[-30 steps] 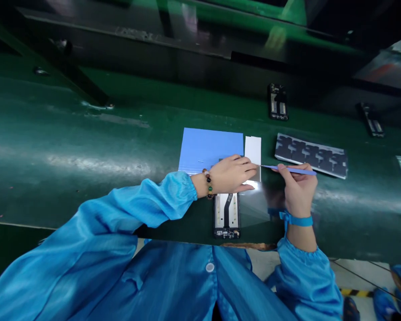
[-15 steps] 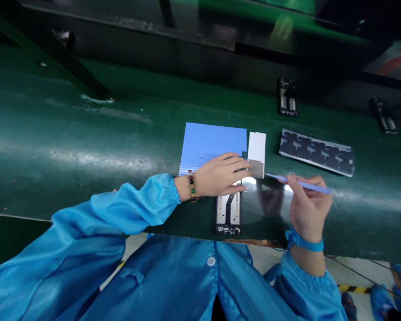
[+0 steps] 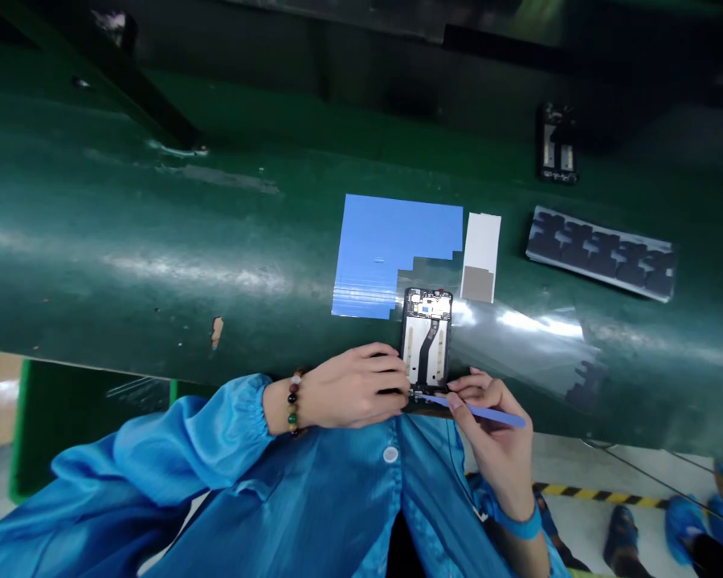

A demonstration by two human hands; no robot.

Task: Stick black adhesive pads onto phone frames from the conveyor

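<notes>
An open phone body lies upright to me at the front edge of the green bench. My left hand is closed at its lower left side, the fingertips bent against the phone's edge. In my right hand is a pair of purple tweezers, their tips at the phone's lower end. Behind the phone lies a blue sheet with a stepped corner. A white strip with a grey lower part is to the right of that sheet. Clear film lies right of the phone.
A tray of dark pieces sits at the right, with another phone body behind it. A green bin stands below the bench edge at the left. Another person's feet show at the lower right.
My left hand has moved from over the phone's top and the grey squares down to its lower left side. The tweezers have moved from the strip to the phone's lower end. The view has shifted.
</notes>
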